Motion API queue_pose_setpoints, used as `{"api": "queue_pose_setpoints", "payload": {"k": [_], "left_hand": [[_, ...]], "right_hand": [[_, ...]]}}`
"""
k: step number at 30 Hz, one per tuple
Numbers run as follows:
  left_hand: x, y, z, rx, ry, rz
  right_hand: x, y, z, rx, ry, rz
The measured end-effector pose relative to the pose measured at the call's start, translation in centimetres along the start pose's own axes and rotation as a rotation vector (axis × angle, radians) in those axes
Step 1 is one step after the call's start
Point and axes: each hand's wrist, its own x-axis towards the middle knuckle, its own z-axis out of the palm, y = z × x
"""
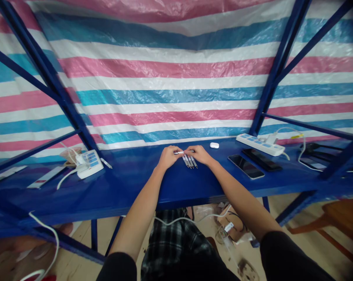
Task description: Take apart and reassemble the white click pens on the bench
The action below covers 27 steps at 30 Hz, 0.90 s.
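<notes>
A thin white pen with dark ends lies level between my two hands, above the blue table. My left hand pinches its left end. The fingers of my right hand are closed on its right end. Just below the fingertips, several white and grey pens lie side by side on the table, their dark tips toward me. The tops of these pens are partly hidden by my fingers.
A white earbud case, two phones and a white power strip sit to the right. Another power strip and a white pen are at the left. Blue frame posts rise behind.
</notes>
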Motion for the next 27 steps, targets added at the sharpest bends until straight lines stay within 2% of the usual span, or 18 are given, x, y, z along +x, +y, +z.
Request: {"api": "queue_pose_setpoints", "payload": {"k": [27], "left_hand": [[-0.08,-0.25,0.06,0.037,-0.015,0.007]], "right_hand": [[-0.01,-0.23,-0.20,-0.060,-0.007,-0.010]]}}
